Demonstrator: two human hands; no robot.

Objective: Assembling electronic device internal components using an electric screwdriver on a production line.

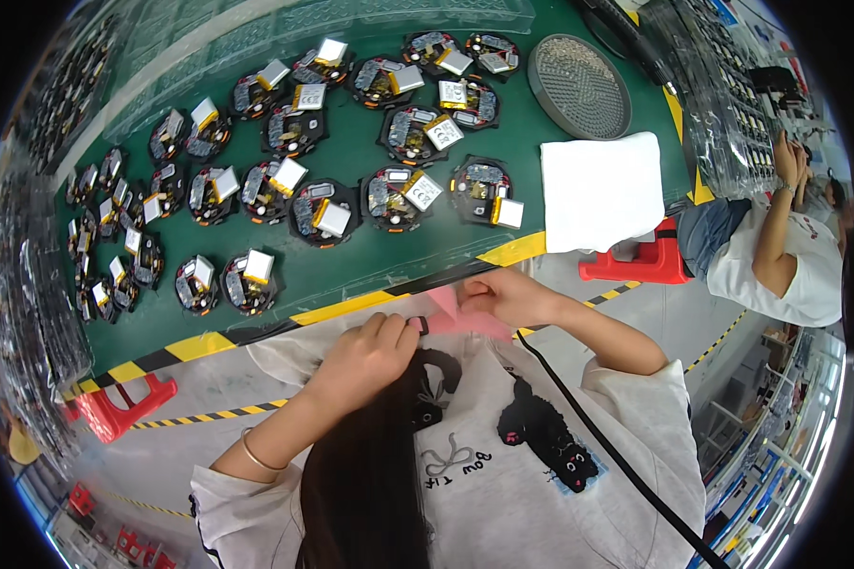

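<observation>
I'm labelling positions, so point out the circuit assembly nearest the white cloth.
The circuit assembly just left of the white cloth, its silver battery at the lower right; all others lie farther left or farther back.

A long table (332, 273) with a green top fills the upper part of the view, its near edge bound in black-and-yellow striped tape (332, 307). Under it spreads a pale grey floor (166, 465), crossed by floor stripes (209, 414) in the same two colours. One red stool (650, 263) stands near the right end, another red stool (125, 408) at the left. Shelving (754, 474) lines the lower right, small and bent by the lens
</observation>
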